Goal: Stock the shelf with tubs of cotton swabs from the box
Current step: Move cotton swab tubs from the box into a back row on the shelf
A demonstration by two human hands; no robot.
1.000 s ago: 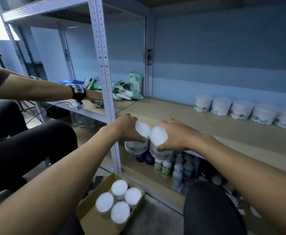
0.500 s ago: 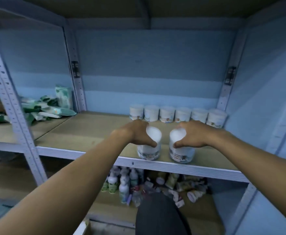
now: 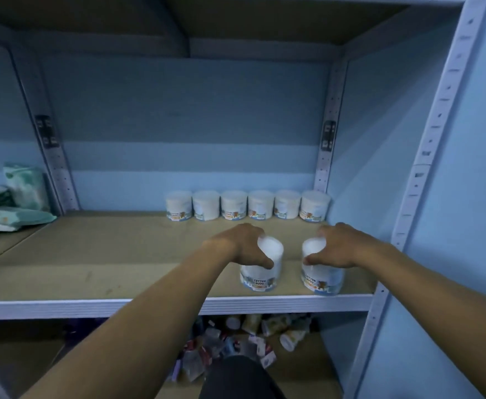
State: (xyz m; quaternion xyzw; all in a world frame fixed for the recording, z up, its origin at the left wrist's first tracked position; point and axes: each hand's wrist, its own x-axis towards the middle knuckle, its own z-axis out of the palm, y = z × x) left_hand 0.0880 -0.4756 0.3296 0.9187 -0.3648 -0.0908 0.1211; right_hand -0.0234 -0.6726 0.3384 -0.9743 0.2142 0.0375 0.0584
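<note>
My left hand [image 3: 243, 245] grips a white tub of cotton swabs [image 3: 260, 272] from above, near the front of the wooden shelf [image 3: 120, 254]. Just to its right, my right hand [image 3: 336, 246] holds a second tub [image 3: 322, 279] the same way. Both tubs sit upright at or just above the shelf board, at its right end. A row of several matching tubs [image 3: 247, 205] lines the back wall. The box is out of view.
Green and white packets [image 3: 11, 208] lie on the neighbouring shelf bay at left. The right upright post [image 3: 426, 156] stands close to my right arm. Bottles and small packs [image 3: 250, 335] crowd the lower shelf. My dark-trousered knee [image 3: 236, 378] is below.
Both hands carried the tubs from below the shelf edge up onto the shelf, then further right. The view turned away from the box and the other person toward the shelf bay.
</note>
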